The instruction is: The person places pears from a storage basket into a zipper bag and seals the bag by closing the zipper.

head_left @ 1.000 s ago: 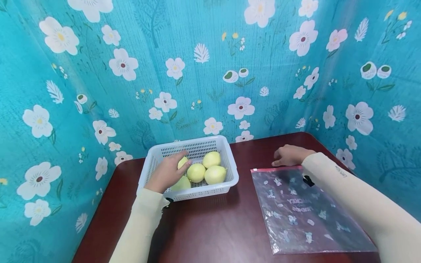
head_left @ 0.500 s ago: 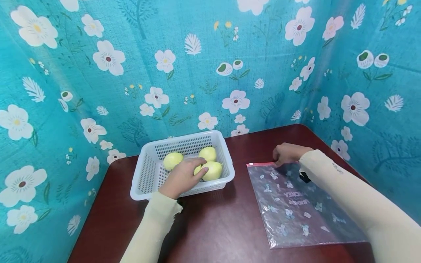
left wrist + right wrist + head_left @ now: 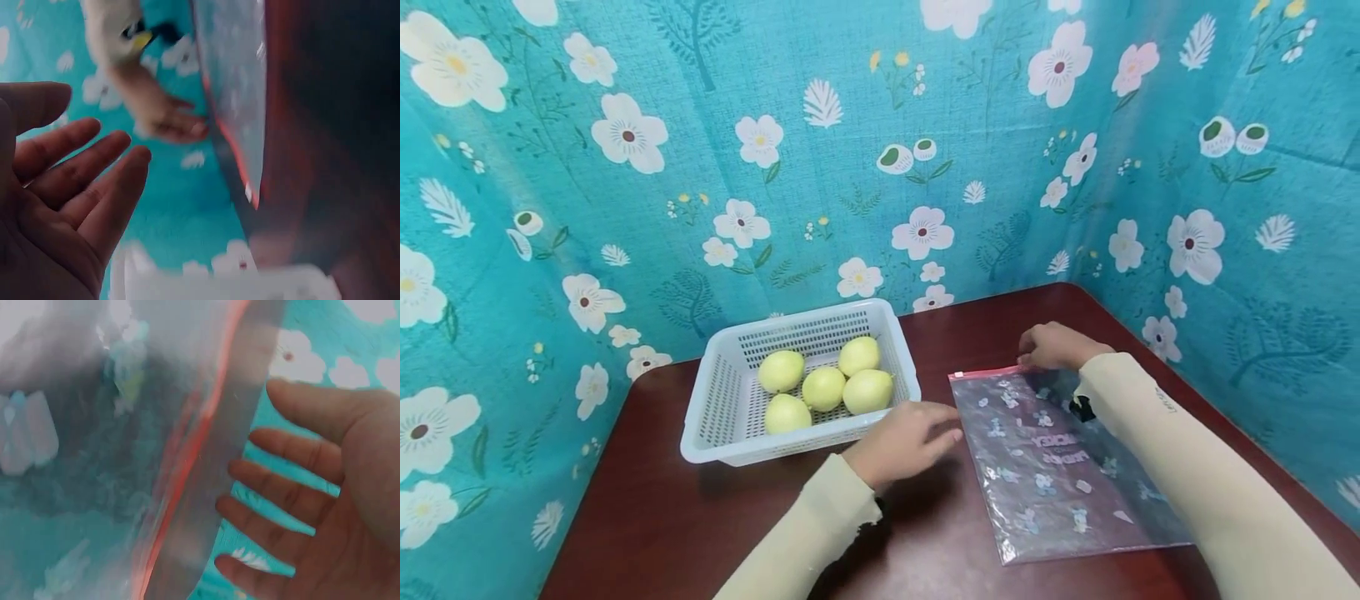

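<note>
My left hand (image 3: 906,442) is over the table between the basket and the plastic bag, its fingers extended towards the bag's near-left edge. In the left wrist view, that hand (image 3: 75,187) is loosely spread with nothing in it. My right hand (image 3: 1060,346) is at the red zip edge (image 3: 988,372) of the clear printed zip bag (image 3: 1067,475), which lies flat. The right wrist view shows the right hand's fingers (image 3: 281,484) apart and fairly straight beside the bag's mouth (image 3: 181,481). Several yellow-green, pear-like fruits (image 3: 867,392) sit in the white basket.
The white slotted plastic basket (image 3: 820,437) stands left of centre on the dark red table (image 3: 647,500). A turquoise flowered cloth (image 3: 850,183) hangs behind the table and along its sides.
My left hand has come out of the basket and moved right towards the bag, carrying nothing. The fruits stay in the basket. The right hand has stayed near the zip edge.
</note>
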The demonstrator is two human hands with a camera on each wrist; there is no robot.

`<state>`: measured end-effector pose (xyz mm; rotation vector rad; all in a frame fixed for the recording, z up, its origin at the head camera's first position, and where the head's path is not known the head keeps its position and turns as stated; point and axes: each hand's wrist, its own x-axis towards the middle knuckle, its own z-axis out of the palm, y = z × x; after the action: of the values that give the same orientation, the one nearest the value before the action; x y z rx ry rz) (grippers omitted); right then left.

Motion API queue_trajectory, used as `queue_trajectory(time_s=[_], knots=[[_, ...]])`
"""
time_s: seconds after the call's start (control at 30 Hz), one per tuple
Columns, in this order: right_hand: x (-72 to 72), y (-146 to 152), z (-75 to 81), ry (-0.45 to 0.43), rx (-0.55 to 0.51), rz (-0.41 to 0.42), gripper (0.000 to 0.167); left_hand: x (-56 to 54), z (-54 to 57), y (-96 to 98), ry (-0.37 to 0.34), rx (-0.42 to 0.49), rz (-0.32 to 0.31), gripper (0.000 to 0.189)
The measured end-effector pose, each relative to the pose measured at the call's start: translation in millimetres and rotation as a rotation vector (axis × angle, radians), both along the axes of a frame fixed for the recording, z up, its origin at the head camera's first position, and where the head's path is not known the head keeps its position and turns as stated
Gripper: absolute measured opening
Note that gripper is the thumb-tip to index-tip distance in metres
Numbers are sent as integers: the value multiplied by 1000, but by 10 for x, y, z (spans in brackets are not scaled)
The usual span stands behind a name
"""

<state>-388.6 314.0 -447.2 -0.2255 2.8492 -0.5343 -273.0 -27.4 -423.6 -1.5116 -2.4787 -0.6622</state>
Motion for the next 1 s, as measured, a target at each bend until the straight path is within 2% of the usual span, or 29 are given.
queue_trajectory(time_s=[0.1, 0.17, 0.37, 0.47, 0.6, 0.7, 0.8, 1.0], knots=[[67, 158, 31, 52, 4, -103, 49, 46, -100, 169, -35, -67, -4, 39], [116, 266, 51, 48, 23, -154, 55, 57, -148, 261, -85, -108, 26, 44], [292, 551, 74, -99, 30, -269, 83, 6, -334, 437, -297, -189, 160, 62], [377, 689, 71, -161, -9, -283, 86, -36, -441, 491, -354, -161, 222, 68], [413, 818, 33, -213, -82, -277, 79, -120, -569, 538, -446, -61, 268, 72], [410, 870, -20, -221, -113, -261, 74, -179, -593, 563, -560, 32, 275, 73], [401, 895, -82, -215, -133, -246, 59, -207, -579, 581, -637, 86, 301, 77], [394, 966, -173, -174, -214, -236, 55, -215, -598, 602, -636, 133, 326, 75]])
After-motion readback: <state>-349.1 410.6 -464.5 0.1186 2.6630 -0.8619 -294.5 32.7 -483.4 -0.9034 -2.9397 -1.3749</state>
